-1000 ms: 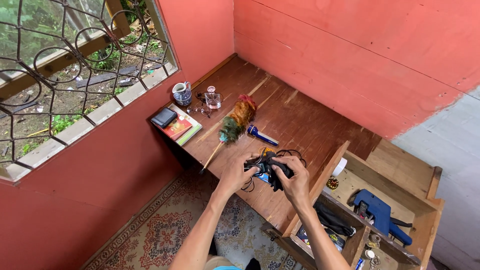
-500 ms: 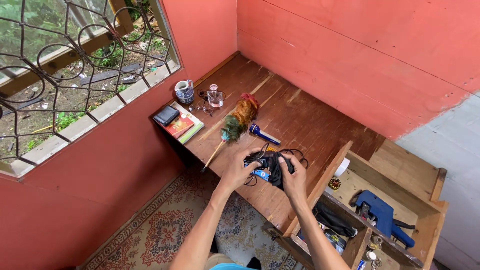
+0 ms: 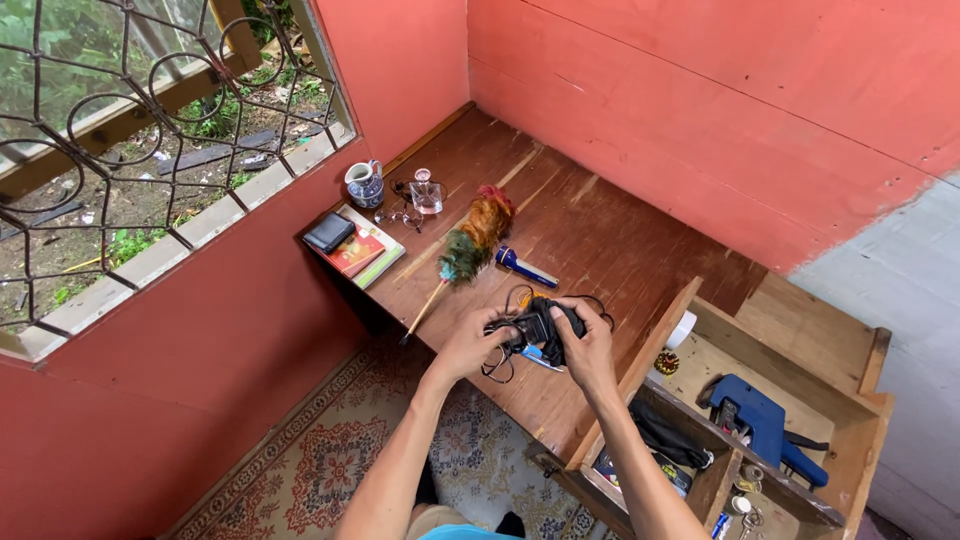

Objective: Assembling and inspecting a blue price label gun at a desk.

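Just below the middle of the frame, the left hand (image 3: 468, 345) and the right hand (image 3: 588, 350) both grip a small black device (image 3: 538, 326) with tangled black cords, held just above the near edge of the wooden desk (image 3: 600, 240). Up and left of the hands lie a feather duster (image 3: 470, 245) and a blue flashlight (image 3: 527, 268). Farther left sit a blue-and-white jug (image 3: 365, 184), a glass bottle (image 3: 426, 192), and a black wallet (image 3: 329, 233) on books (image 3: 365, 255). At the lower right, an open wooden drawer (image 3: 800, 350) holds a blue tool (image 3: 765, 425).

Hands (image 3: 530, 345) now closer around black device (image 3: 535, 325)
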